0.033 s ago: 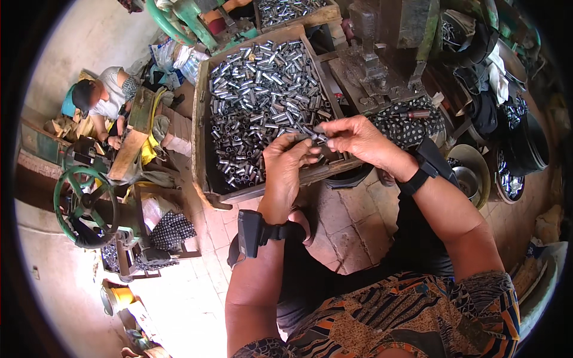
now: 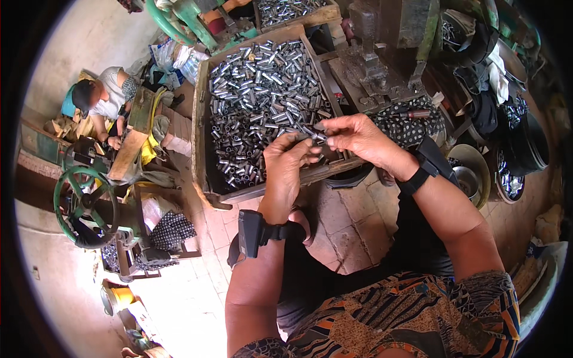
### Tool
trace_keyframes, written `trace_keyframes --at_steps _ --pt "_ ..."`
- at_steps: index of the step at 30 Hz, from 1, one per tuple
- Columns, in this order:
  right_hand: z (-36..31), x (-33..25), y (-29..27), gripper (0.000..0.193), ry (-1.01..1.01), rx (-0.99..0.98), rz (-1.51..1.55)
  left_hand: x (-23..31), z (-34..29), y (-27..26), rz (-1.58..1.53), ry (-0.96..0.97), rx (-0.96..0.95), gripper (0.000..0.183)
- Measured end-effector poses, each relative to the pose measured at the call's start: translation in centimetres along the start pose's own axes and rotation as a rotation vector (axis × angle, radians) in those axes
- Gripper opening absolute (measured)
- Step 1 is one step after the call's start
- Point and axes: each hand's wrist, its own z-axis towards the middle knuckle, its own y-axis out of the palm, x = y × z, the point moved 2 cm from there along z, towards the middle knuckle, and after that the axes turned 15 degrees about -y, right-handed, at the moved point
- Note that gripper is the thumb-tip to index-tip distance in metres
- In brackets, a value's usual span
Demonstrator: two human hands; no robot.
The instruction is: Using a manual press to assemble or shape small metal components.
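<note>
In front of me a wooden box (image 2: 200, 137) is filled with small metal tubes (image 2: 262, 89), shinier at the far side and darker at the near left. Over its near right part, both hands meet with bent fingers. My right hand (image 2: 367, 142) pinches a short metal tube (image 2: 318, 135) between thumb and fingers. Close against its left side is my left hand (image 2: 285, 160), fingers curled and closed; what they hold is partly hidden by the fingers themselves. Each wrist wears a black strapped device.
Right of the box stands a greasy metal press (image 2: 371, 68), with a screwdriver (image 2: 416, 113) on spotted cloth beside it. Buckets with metal parts (image 2: 512, 173) are at the right. Another person (image 2: 110, 89) works at far left, behind a green handwheel (image 2: 88, 206).
The tube between my fingers has turned slightly, and my right fingertips have shifted a little. All else looks the same.
</note>
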Motion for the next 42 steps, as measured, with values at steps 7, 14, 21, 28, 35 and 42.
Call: trace_keyframes --at_steps 7,14,21,28,35,42 --pt "-0.3 -1.2 -0.5 0.023 0.143 0.123 0.02 0.1 -0.1 0.2 0.041 0.044 -0.007 0.006" --pt "-0.8 -0.3 -0.7 0.021 0.161 0.138 0.168 -0.2 -1.2 0.7 0.227 0.037 -0.044 0.006" --pt "-1.1 -0.7 -0.9 0.019 0.189 0.094 0.345 0.6 -1.8 1.1 0.13 -0.054 -0.25 0.016" --pt "-0.9 -1.0 -0.7 0.018 0.176 0.082 0.346 -1.0 -1.8 1.5 0.077 -0.015 -0.158 0.01" --pt "-0.5 -2.6 -2.1 0.018 -0.021 0.118 -0.047 -1.1 -1.2 2.8 0.043 -0.045 -0.064 0.008" --pt "-2.5 -6.5 -7.0 0.021 -0.283 0.497 -0.084 -0.7 0.1 3.6 0.108 -0.009 -0.007 0.008"
